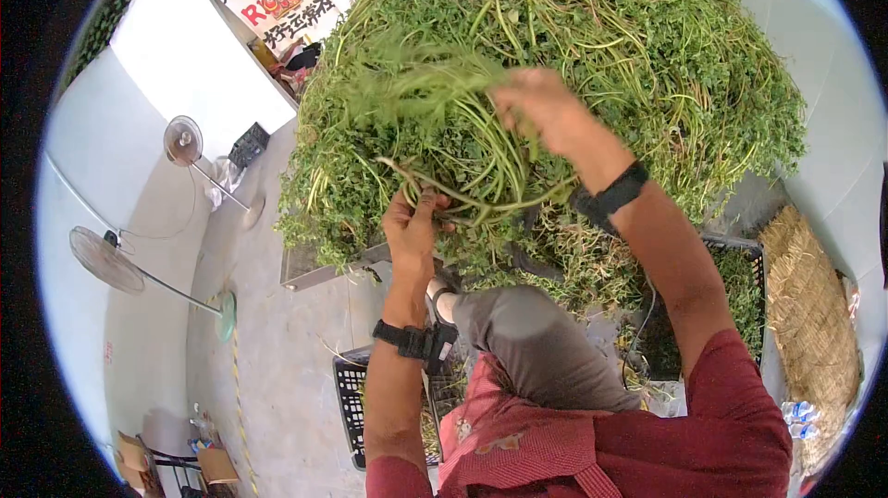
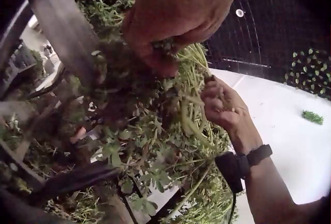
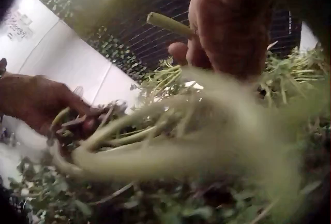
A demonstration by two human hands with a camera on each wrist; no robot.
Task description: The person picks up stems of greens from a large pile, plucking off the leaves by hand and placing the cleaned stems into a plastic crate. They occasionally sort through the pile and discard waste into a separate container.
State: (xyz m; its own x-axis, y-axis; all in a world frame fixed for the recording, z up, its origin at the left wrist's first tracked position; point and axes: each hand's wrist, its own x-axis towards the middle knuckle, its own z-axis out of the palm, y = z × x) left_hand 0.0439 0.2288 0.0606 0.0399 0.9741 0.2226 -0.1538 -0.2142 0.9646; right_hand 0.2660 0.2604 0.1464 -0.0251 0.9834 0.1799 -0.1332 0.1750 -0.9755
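A big heap of green leafy stems (image 1: 592,26) fills the upper middle of the head view. At its near edge the left hand (image 1: 410,225) pinches several thick stems (image 1: 499,208) between thumb and fingers. Higher and to the right, the right hand (image 1: 541,105) grips a bunch of stems (image 1: 416,82), blurred at its leafy end, which stretches left over the heap. In the right wrist view a cut stem end (image 3: 168,24) sticks out from the right hand (image 3: 227,32), while the left hand (image 3: 46,102) holds stems at the left.
Black crates (image 1: 351,405) stand on the floor by the legs, another (image 1: 760,267) at the right beside a woven straw mat (image 1: 809,304). Two fans (image 1: 106,259) stand at the left by the wall. A metal edge (image 1: 319,278) runs under the heap.
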